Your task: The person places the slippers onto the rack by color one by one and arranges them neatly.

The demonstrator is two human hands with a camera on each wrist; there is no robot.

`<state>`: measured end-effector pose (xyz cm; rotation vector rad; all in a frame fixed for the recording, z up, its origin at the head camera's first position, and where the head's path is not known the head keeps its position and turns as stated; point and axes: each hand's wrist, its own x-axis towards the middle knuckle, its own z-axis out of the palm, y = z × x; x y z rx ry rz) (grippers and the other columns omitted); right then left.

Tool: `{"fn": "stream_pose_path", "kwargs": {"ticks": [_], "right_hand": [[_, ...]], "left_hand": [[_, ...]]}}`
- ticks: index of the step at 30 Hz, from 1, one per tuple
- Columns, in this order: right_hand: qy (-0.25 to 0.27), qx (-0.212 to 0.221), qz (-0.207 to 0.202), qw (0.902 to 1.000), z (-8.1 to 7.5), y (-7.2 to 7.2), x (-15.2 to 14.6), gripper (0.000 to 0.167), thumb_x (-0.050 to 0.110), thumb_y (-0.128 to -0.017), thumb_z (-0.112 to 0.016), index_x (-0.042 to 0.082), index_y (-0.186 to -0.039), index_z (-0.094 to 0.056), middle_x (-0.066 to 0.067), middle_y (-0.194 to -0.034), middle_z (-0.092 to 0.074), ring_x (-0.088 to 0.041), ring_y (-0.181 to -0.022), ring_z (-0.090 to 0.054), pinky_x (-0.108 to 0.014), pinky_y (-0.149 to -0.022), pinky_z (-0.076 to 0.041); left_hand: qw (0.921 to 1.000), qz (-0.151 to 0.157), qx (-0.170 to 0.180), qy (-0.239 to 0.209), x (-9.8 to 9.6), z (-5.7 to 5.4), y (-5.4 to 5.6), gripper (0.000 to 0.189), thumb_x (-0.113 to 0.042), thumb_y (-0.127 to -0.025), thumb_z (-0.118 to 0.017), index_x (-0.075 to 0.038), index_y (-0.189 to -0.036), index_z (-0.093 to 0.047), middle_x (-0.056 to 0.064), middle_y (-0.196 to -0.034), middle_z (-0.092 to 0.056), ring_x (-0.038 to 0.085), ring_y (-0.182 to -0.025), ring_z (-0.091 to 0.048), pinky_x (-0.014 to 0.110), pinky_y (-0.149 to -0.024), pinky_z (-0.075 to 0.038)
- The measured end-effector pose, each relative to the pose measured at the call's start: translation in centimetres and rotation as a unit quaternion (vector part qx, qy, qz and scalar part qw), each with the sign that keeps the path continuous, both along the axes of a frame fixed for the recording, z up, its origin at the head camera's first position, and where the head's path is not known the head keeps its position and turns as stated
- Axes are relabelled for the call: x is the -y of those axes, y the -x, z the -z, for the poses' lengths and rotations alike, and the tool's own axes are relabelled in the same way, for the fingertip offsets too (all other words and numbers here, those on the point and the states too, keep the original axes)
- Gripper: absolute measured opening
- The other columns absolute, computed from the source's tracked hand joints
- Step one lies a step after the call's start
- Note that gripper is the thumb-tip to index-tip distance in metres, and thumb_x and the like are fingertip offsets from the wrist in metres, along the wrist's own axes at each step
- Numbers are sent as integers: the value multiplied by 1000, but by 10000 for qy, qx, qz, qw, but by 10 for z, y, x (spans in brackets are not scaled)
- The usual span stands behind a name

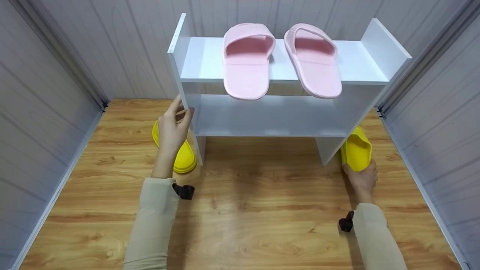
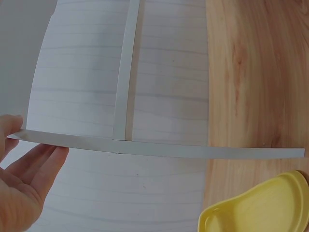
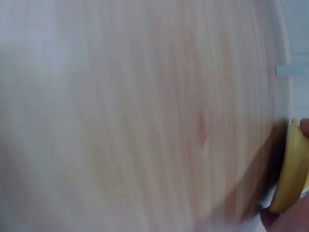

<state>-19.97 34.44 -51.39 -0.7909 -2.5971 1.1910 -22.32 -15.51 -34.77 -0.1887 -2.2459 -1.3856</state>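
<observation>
My left hand pinches the front edge of the left side panel of a white shoe rack, thumb on one face and fingers on the other; the left wrist view shows this grip on the panel edge. Below that hand, a yellow slipper lies on the floor left of the rack, partly covered by the hand and wrist. With my right hand I hold another yellow slipper by its near end, beside the rack's right panel. That slipper shows at the right border of the right wrist view.
Two pink slippers rest on the rack's top shelf, overhanging its front edge. Wood-look floor spreads in front and under the rack. Pale panel walls stand behind, left and right.
</observation>
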Motion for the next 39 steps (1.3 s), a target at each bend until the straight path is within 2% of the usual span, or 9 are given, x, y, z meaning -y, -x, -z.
{"fn": "stream_pose_path", "kwargs": {"ticks": [4,11,18,23,27,31,35,39], "right_hand": [[143,-121,-53,9998,2,-6,-14,88,35,-79,-60,1,-139,-4,-23,-135,-20,-37,-120,-23,-46,-100,-18],[528,89,-114,9985,3,-20,-42,86,34,-81,-57,6,-140,-1,-21,-139,-13,-34,-123,-19,-44,-101,-18],[715,-28,-302,9970,8,-37,-67,83,29,-80,-59,5,-141,-7,-19,-141,-14,-32,-120,-21,-43,-99,-19],[1141,138,-474,9922,7,-52,-84,82,30,-83,-58,13,-142,-4,-15,-144,-8,-31,-120,-18,-44,-99,-15],[1125,311,-776,9901,2,-62,-97,80,30,-84,-57,14,-142,-5,-20,-142,-8,-34,-116,-20,-46,-93,-18],[790,476,-1297,9873,-7,-67,-109,80,29,-84,-56,6,-141,-5,-26,-139,-10,-38,-110,-22,-49,-87,-20],[617,670,-1639,9823,-14,-69,-117,81,25,-83,-56,1,-140,-4,-29,-138,-9,-40,-110,-20,-53,-86,-18],[677,903,-1833,9766,-22,-72,-123,84,24,-82,-58,1,-140,-2,-30,-139,-4,-43,-111,-17,-57,-87,-16]], "left_hand": [[10000,20,20,-20,-1,-1,-1,42,-14,-87,-56,-17,-128,-48,11,-113,-57,22,-97,-57,34,-76,-49],[10000,-39,53,37,-1,-1,0,41,-14,-87,-56,-16,-128,-48,10,-114,-56,21,-99,-56,34,-77,-49],[10000,-50,19,5,-1,-1,0,39,-13,-86,-56,-13,-125,-50,14,-112,-57,24,-96,-57,35,-76,-49],[10000,-37,-10,-6,-1,-1,0,40,-13,-87,-56,-14,-126,-49,12,-113,-57,22,-97,-57,34,-77,-49],[10000,-15,9,-16,-1,-1,0,41,-13,-87,-56,-15,-127,-49,11,-114,-57,22,-97,-57,34,-77,-49],[10000,-24,-9,6,-1,0,0,40,-12,-87,-56,-14,-126,-49,12,-113,-57,22,-96,-57,34,-76,-49],[10000,-47,2,26,-1,0,-1,40,-13,-87,-56,-14,-126,-49,11,-113,-57,22,-96,-57,33,-76,-49],[10000,-56,20,33,-1,0,0,41,-13,-87,-56,-16,-127,-49,11,-113,-57,21,-96,-58,33,-75,-49]]}}
